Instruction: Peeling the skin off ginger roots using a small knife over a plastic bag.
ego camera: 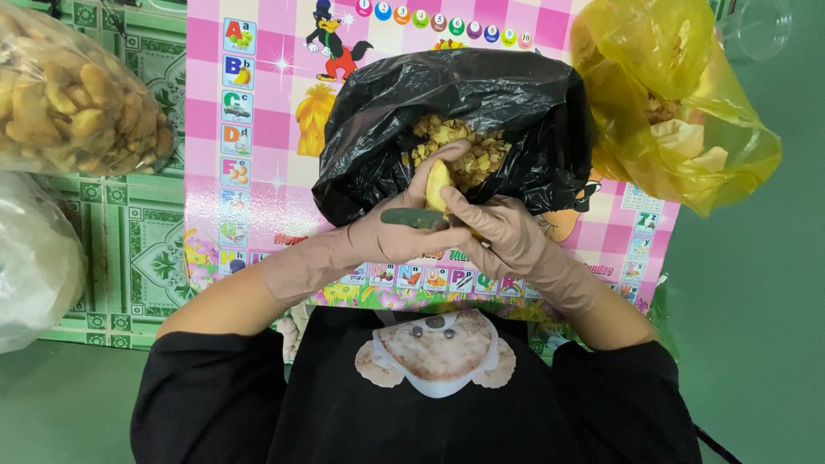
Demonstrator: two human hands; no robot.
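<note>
At the centre of the frame I see my gloved left hand closed around a dark-handled tool, perhaps a knife. My right hand pinches a pale yellow piece just below the open black bag of peelings.

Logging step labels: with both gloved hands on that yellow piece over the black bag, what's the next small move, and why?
Probably draw the dark-handled tool along the yellow piece. The left hand grips the tool against it, the right hand steadies it, and both sit right over the open black bag of similar yellowish scraps.
</note>
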